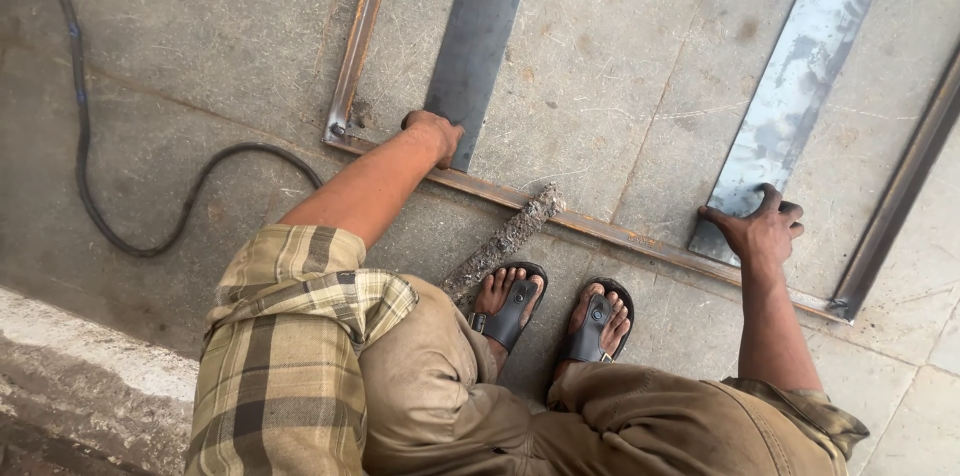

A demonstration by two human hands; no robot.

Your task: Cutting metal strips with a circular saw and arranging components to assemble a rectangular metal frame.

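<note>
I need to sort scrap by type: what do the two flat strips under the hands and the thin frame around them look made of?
Left strip: likely steel, dull dark grey, matte. Right strip: likely steel too, brighter, with blotchy silvery sheen. Frame: thin metal bar, probably mild steel, orange-brown rust along its edges. The left hand and right hand each press a strip's end.

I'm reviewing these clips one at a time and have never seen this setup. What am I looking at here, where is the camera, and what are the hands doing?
The single picture comes from a camera worn on a person's head, looking straight down, so you see their own arms, knees and sandalled feet. There is no machine: the work is done by two bare hands. On the concrete floor lies a rusty angle-iron frame. Two flat steel strips lie across it. The left hand presses on the end of the dark strip; the right hand rests on the end of the shinier strip. Neither hand has a closed grip. A rough crusted bar lies near the feet, and a black cable curves at the left.
</note>
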